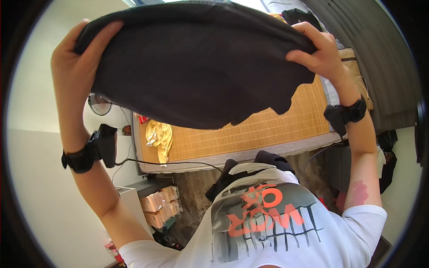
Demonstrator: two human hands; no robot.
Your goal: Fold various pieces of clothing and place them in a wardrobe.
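A dark piece of cloth [197, 67], perhaps a garment, is stretched out in the air between my two hands. My left hand [87, 50] pinches its upper left corner between thumb and fingers. At the other end, my right hand [316, 50] grips the upper right edge, thumb towards me. The cloth's lower edge hangs loose and uneven over a bed with a woven bamboo mat [214, 142]. Much of the mat lies hidden behind the cloth.
A crumpled gold-coloured cloth [160, 139] lies on the mat's left part. Beyond the bed's left end stands a small fan [100, 104]. Cables run from black devices strapped to both wrists. Packaged goods [160, 206] are stacked on the floor at lower left. Grey curtains [378, 67] hang at right.
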